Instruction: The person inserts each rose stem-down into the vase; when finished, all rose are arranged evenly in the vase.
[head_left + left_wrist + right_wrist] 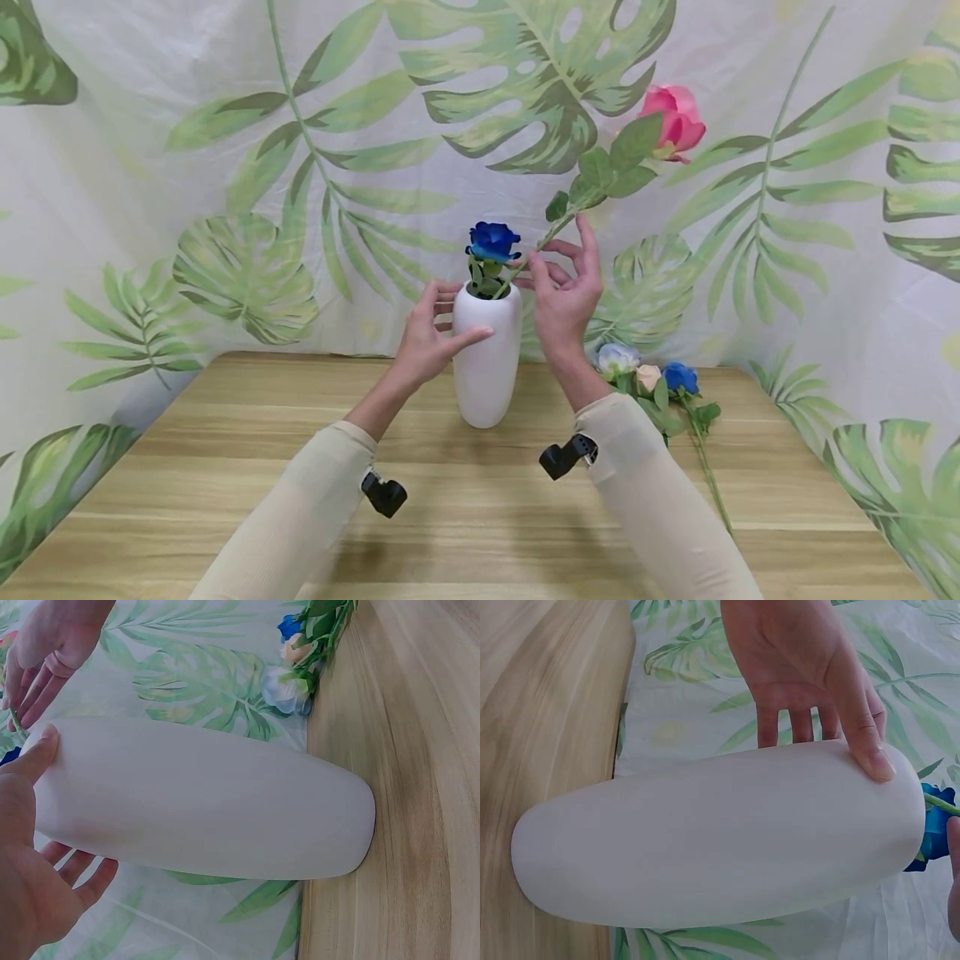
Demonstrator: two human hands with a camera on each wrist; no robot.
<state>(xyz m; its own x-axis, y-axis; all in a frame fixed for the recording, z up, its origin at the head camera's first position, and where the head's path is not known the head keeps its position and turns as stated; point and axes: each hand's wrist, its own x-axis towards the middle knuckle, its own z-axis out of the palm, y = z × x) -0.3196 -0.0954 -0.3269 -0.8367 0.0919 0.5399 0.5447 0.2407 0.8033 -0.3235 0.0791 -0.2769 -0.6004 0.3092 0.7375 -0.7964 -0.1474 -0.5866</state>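
A tall white vase [487,367] stands upright on the table, with a blue rose [492,242] in its mouth. My left hand [423,337] grips the vase near its top, thumb across the front and fingers around the far left side, as the right wrist view of the same vase [720,840] also shows. Right of the rim, my right hand [566,300] pinches the stem of a pink rose [675,123]. That stem slants down to the left, its lower end at the vase's mouth; how deep it reaches is hidden. The pink bloom leans up and right.
On the wooden table [262,467], right of the vase, lie a pale blue-white flower [617,358], a small peach rose [648,378] and another blue rose [680,377], its long stem pointing toward the front edge. A leaf-printed cloth [360,250] hangs behind the table.
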